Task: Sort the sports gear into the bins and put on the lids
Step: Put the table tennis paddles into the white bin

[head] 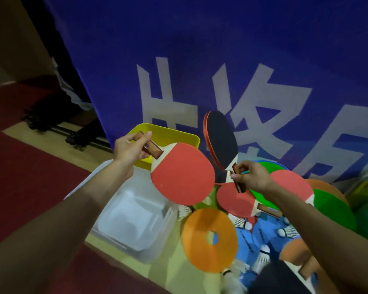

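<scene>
Item 1: a table tennis paddle with a red rubber face and wooden handle (181,172) is held clear of the floor, blade tilted down to the right. It hangs over the near edge of a yellow plastic bin (170,134) and the far right corner of a clear plastic bin (136,221). The left grip (129,148) is clamped on its handle, fingers curled round the wood.

Item 2: a table tennis paddle with a black rubber face and orange-red edge (221,139) stands with its blade upward and handle down. The right grip (252,177) pinches that handle between thumb and fingers. The two blades overlap in this view; contact between them cannot be confirmed.

Below the right grip lies a heap of loose gear. It includes a second red-faced paddle with wooden handle (236,200) lying flat, a flat orange disc with a centre hole (208,240), a flat green disc (331,209) and several white feather shuttlecocks (287,232). The shuttlecocks rest on blue printed material (246,240). A dark paddle (280,279) sits at the bottom edge, partly cut off.

The clear bin sits on the floor just beside the yellow bin, nearer the person, with no gear visible in it. The floor (19,166) is dark red with a pale band. Behind the heap hangs a blue fabric banner with large white characters (221,60).
</scene>
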Motion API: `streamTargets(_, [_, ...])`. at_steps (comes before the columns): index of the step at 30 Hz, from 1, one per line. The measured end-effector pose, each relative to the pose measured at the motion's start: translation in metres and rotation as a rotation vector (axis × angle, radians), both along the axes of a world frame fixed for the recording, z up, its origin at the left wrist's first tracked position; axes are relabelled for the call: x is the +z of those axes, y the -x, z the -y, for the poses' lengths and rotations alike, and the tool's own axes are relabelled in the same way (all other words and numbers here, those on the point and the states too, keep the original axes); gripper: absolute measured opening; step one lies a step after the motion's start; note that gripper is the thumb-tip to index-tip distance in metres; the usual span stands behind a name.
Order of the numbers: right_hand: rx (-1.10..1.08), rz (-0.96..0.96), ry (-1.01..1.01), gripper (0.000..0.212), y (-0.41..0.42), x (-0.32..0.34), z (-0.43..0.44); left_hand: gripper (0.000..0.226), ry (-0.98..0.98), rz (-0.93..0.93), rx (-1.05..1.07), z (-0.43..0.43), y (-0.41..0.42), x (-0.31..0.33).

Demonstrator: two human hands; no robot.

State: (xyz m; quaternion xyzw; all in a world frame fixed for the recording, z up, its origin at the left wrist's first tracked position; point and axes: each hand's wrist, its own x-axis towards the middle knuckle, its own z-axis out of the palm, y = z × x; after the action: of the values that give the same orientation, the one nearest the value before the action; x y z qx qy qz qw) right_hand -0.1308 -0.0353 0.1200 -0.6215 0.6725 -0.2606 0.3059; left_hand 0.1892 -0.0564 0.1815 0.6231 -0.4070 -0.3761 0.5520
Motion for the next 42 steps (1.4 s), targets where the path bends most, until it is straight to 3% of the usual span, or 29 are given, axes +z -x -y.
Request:
streamTargets(5, [-0.005, -0.010, -0.005, 0.015, -0.086, 0.003, 0.019, 0.022, -0.048, -0.137, -0.032, 0.009, -0.085, -0.024])
streamTargets(10, [0.006, -0.120, -0.008, 0.021, -0.144, 0.005, 0.027, 0.035, -0.106, -0.108, -0.066, 0.014, -0.141, -0.051])
streamTargets(15, [0.005, -0.232, 0.003, 0.031, -0.179, 0.003, 0.023, 0.026, -0.190, -0.118, -0.103, 0.015, -0.168, -0.079])
streamTargets(30, [0.000, -0.446, -0.006, 0.038, -0.181, -0.030, 0.020, 0.032, -0.638, 0.018, -0.269, 0.026, -0.160, -0.169])
streamTargets(37, [0.041, -0.524, 0.021, 0.039, -0.174, -0.030, 0.016, 0.022, -0.724, 0.103, -0.185, 0.032, -0.155, -0.190])
streamTargets(42, [0.114, -0.612, 0.045, 0.034, -0.174, -0.025, 0.015, 0.012, -0.753, 0.041, -0.163, 0.031, -0.158, -0.191])
